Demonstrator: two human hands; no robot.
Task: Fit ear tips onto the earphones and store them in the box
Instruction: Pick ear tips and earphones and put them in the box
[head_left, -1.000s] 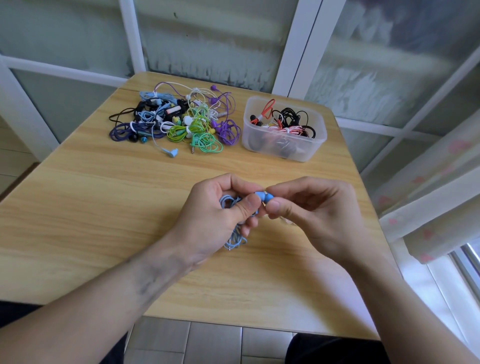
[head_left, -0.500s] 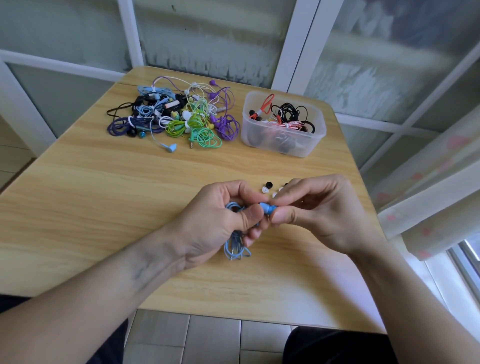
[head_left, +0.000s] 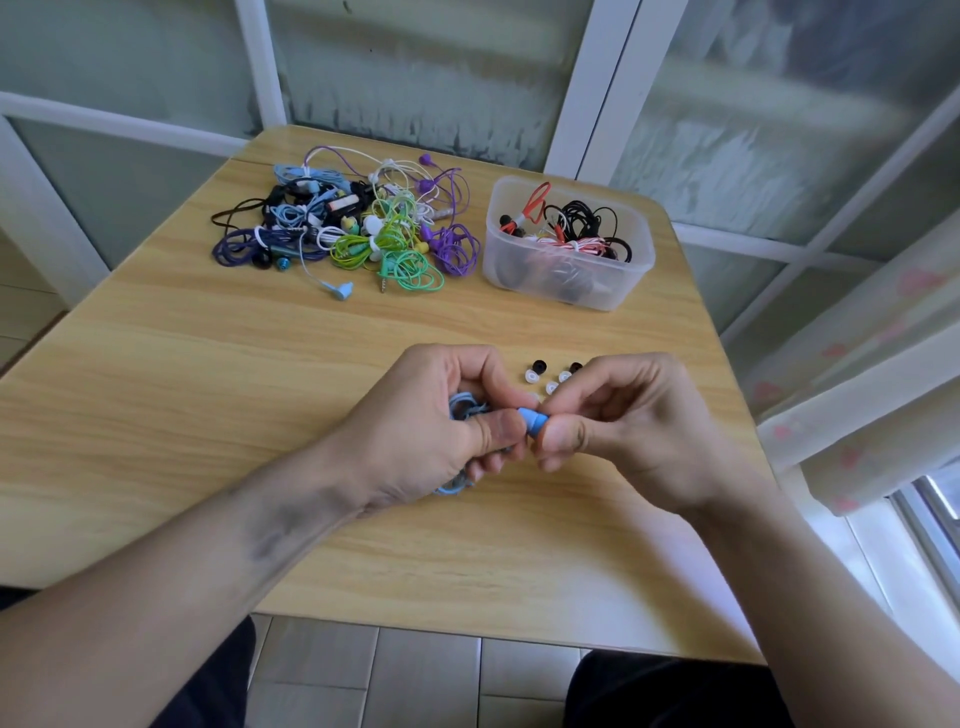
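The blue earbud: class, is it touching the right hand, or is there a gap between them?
Touching. The head view shows the right hand pinching the blue earbud between thumb and fingers, with no gap visible; the left hand grips its coiled cable.

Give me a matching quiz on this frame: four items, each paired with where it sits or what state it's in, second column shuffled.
Items
1. clear plastic box
2. pile of mixed-colour bundled earphones
3. small loose black and white ear tips
4. blue earbud

Place or state
A. pinched between left hand and right hand
B. far left on the wooden table
C. far right, holding red and black earphones
D. on the table just beyond the hands

Pairs: 1-C, 2-B, 3-D, 4-A
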